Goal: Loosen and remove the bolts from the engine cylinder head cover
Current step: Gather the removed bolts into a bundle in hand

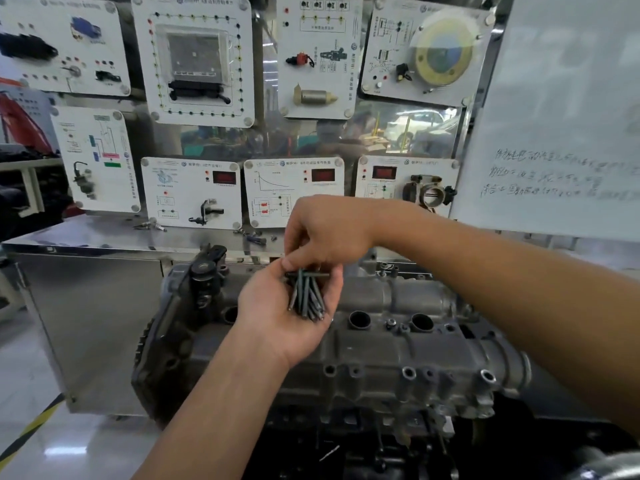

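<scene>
Head view, the only one we had. Our left hand (287,317) was palm up over the cylinder head cover (374,341), its grip cupped loosely round a bundle of long bolts (306,296) lying across the palm and fingers. Our right hand (325,233) reached in from the right, thumb and fingertips pinched together at the head end of the bundle, apparently on one bolt, though we couldn't tell whether it was adding or sorting. The cover sat on the engine, low and centre in the frame, in front of a steel cabinet (93,306) and a wall of training panels (194,57).

Progress, as we judged it: well along. Several bolts were already out and in hand. Many bolt holes along the near edge of the cover (408,373) looked empty. Between the two spark plug wells on the right, a small fastener (391,323) seemed to be seated, so probably at least one left; too small to be sure. The far edge was partly hidden by our hands. No tool was visible.
</scene>
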The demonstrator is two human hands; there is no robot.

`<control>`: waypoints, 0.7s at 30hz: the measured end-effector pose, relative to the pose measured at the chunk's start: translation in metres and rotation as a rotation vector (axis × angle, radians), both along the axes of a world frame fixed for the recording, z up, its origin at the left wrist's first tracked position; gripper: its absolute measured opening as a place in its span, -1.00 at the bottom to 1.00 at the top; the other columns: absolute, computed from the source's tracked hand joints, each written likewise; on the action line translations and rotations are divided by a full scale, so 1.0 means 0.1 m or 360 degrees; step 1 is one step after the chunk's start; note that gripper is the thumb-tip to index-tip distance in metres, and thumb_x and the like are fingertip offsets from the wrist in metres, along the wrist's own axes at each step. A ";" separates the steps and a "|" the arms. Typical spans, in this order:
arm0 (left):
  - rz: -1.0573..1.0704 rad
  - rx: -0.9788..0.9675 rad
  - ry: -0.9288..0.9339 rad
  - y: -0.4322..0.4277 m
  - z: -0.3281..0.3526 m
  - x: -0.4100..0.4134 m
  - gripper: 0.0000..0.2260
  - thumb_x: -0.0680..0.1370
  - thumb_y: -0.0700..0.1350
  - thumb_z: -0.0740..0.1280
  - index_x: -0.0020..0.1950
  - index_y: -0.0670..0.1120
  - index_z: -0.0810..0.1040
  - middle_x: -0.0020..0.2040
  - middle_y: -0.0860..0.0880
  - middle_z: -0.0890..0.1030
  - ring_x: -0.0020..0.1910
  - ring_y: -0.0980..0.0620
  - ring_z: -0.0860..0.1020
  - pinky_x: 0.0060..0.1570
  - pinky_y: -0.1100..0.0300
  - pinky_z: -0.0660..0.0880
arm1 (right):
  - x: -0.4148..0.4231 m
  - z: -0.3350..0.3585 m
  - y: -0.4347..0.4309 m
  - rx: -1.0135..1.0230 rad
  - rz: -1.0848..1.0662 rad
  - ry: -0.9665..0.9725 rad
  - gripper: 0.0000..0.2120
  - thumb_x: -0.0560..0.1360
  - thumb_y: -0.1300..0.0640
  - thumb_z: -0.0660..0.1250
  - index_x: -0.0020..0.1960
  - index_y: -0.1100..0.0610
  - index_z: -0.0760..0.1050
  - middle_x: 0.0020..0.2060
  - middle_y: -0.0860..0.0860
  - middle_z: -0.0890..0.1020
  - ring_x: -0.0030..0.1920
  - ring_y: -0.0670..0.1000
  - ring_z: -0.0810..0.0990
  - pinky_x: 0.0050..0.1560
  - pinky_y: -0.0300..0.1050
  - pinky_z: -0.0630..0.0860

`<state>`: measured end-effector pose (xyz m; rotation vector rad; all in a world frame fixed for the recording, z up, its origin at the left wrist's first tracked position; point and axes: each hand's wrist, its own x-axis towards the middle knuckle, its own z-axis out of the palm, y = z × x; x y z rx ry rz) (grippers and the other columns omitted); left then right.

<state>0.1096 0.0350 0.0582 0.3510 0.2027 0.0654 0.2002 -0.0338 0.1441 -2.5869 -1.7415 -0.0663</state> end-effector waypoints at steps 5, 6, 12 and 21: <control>-0.0101 -0.0121 0.0039 -0.07 -0.10 0.07 -0.70 0.68 0.01 0.13 0.16 -0.19 0.51 -0.14 -0.07 0.55 -0.40 0.04 0.54 -0.50 0.28 0.54 | 0.24 0.04 -0.28 0.0578 -0.0077 -0.0008 -0.74 0.53 -0.09 0.42 -0.10 0.11 0.69 -0.44 -0.21 0.57 -0.43 -0.30 0.49 -0.39 -0.46 0.33; -0.0119 -0.0085 0.0052 -0.09 -0.11 0.08 -0.69 0.68 0.02 0.12 0.09 -0.19 0.51 -0.19 -0.07 0.55 -0.46 0.06 0.50 -0.53 0.31 0.50 | 0.33 0.07 -0.36 0.0668 -0.0157 -0.0024 -0.75 0.54 -0.05 0.41 -0.10 0.13 0.70 -0.38 -0.19 0.62 -0.42 -0.30 0.50 -0.38 -0.47 0.33; -0.0151 0.0154 0.0082 -0.16 -0.18 0.17 -0.62 0.69 0.07 0.10 -0.08 -0.12 0.58 -0.33 -0.06 0.52 -0.62 0.15 0.30 -0.66 0.37 0.31 | 0.80 -0.19 -0.79 0.0071 -0.0691 0.0016 -0.84 0.53 0.05 0.42 0.01 0.11 0.70 -0.15 -0.09 0.66 -0.15 -0.08 0.58 -0.02 -0.19 0.41; -0.0067 0.0075 0.0082 -0.28 -0.17 0.28 -0.73 0.68 -0.06 0.19 -0.02 -0.16 0.61 -0.25 -0.11 0.53 -0.53 0.10 0.48 -0.53 0.33 0.50 | 0.88 -0.39 -0.85 -0.0076 -0.0590 0.0088 -0.80 0.49 -0.06 0.46 -0.25 0.02 0.64 -0.35 -0.14 0.63 -0.29 -0.14 0.54 -0.29 -0.21 0.36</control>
